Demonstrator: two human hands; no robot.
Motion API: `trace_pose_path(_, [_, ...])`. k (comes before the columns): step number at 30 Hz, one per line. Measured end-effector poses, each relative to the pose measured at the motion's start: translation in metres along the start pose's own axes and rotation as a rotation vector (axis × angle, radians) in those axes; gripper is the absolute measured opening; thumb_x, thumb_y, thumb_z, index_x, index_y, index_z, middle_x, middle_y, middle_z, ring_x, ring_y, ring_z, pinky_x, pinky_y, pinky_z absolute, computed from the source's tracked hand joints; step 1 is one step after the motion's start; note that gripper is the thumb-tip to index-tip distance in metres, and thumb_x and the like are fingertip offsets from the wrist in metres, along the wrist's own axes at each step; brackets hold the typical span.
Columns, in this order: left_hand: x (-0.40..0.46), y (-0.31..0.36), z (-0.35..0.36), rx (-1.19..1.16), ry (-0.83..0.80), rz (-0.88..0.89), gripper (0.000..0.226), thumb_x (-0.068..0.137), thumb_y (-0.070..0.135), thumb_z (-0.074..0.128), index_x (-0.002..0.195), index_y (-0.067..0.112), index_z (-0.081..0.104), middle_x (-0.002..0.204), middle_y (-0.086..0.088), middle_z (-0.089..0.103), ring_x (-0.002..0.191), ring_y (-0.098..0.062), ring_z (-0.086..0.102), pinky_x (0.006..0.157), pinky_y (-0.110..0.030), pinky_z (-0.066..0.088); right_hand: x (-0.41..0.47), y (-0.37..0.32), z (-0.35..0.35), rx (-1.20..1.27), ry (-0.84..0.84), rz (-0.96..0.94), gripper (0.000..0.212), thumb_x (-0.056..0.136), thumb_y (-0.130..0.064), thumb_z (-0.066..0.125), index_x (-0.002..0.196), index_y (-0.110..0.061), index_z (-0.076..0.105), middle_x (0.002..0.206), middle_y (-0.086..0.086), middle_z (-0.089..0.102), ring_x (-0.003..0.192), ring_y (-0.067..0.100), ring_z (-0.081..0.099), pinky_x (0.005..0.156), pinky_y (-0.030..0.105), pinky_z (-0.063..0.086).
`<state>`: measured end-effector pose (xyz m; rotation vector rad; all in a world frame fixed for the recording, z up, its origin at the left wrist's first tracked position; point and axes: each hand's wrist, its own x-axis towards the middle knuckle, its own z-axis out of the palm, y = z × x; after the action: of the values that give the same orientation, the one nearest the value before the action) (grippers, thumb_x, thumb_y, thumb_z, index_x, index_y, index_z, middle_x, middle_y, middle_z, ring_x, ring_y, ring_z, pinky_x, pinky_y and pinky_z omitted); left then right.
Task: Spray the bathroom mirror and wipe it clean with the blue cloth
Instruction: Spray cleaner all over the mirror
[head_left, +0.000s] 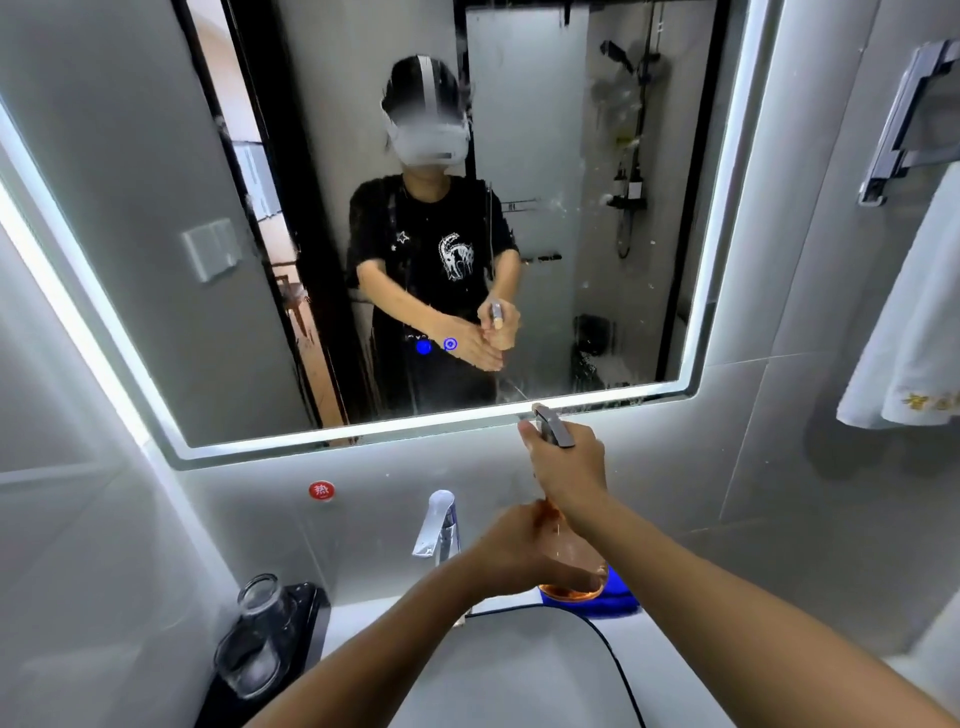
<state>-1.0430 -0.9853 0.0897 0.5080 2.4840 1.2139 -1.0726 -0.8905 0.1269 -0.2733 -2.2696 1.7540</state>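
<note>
The lit-edged bathroom mirror (156, 218) fills the upper view; drops and runs of liquid streak its middle and right. A clear amber spray bottle (574, 564) with a grey trigger head (555, 427) stands upright below the mirror's lower edge. My right hand (569, 467) grips its neck and trigger, nozzle pointing at the glass. My left hand (524, 551) lies with straight fingers against the bottle's lower body. The blue cloth (621, 597) lies on the counter right behind the bottle, mostly hidden by it.
A chrome tap (439, 525) stands over the white sink (519, 670). Glass tumblers (260, 634) sit on a black tray at the left. A white towel (914, 332) hangs from a rail (904, 119) on the right wall. A red sticker (322, 490) marks the tiles.
</note>
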Motion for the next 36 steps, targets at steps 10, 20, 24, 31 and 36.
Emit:
trace_pose_path(10, [-0.015, -0.018, -0.013, 0.008, 0.034, -0.027, 0.062, 0.066, 0.035, 0.084, 0.119, 0.019, 0.057, 0.112, 0.001, 0.065, 0.104, -0.016, 0.062, 0.093, -0.033, 0.052, -0.008, -0.004, 0.022, 0.015, -0.101, -0.018, 0.032, 0.093, -0.031, 0.060, 0.096, 0.001, 0.065, 0.094, 0.020, 0.066, 0.080, 0.026, 0.057, 0.074, 0.036, 0.047])
trace_pose_path(20, [-0.027, -0.032, -0.027, -0.006, 0.049, -0.058, 0.071, 0.056, 0.046, 0.084, 0.116, 0.021, 0.057, 0.108, 0.003, 0.065, 0.103, -0.015, 0.063, 0.094, -0.037, 0.053, -0.013, -0.007, 0.050, 0.007, -0.046, -0.023, 0.035, 0.092, -0.034, 0.062, 0.064, -0.013, 0.054, 0.072, 0.012, 0.060, 0.076, 0.031, 0.058, 0.068, 0.034, 0.045])
trace_pose_path(24, [-0.032, -0.038, -0.033, -0.032, 0.068, -0.060, 0.083, 0.042, 0.057, 0.077, 0.115, 0.021, 0.058, 0.102, 0.007, 0.064, 0.102, -0.015, 0.064, 0.093, -0.038, 0.053, -0.014, -0.009, 0.060, -0.017, -0.027, -0.003, 0.041, 0.091, -0.035, 0.063, 0.057, -0.018, 0.047, 0.065, 0.006, 0.052, 0.077, 0.030, 0.054, 0.074, 0.041, 0.046])
trace_pose_path(31, [-0.042, -0.046, -0.045, -0.047, 0.092, -0.084, 0.084, 0.044, 0.056, 0.079, 0.118, 0.023, 0.057, 0.112, 0.005, 0.065, 0.105, -0.013, 0.062, 0.095, -0.038, 0.053, -0.017, -0.013, 0.077, -0.042, -0.142, -0.064, 0.030, 0.090, -0.033, 0.060, 0.087, -0.004, 0.067, 0.080, 0.013, 0.068, 0.085, 0.029, 0.062, 0.079, 0.039, 0.048])
trace_pose_path(36, [-0.049, -0.056, -0.057, -0.053, 0.103, -0.091, 0.064, 0.067, 0.029, 0.086, 0.121, 0.017, 0.055, 0.119, -0.003, 0.060, 0.105, -0.014, 0.060, 0.089, -0.024, 0.053, -0.023, -0.016, 0.090, -0.022, -0.177, -0.101, 0.028, 0.092, -0.031, 0.059, 0.092, -0.004, 0.067, 0.086, 0.017, 0.069, 0.086, 0.029, 0.063, 0.079, 0.037, 0.047])
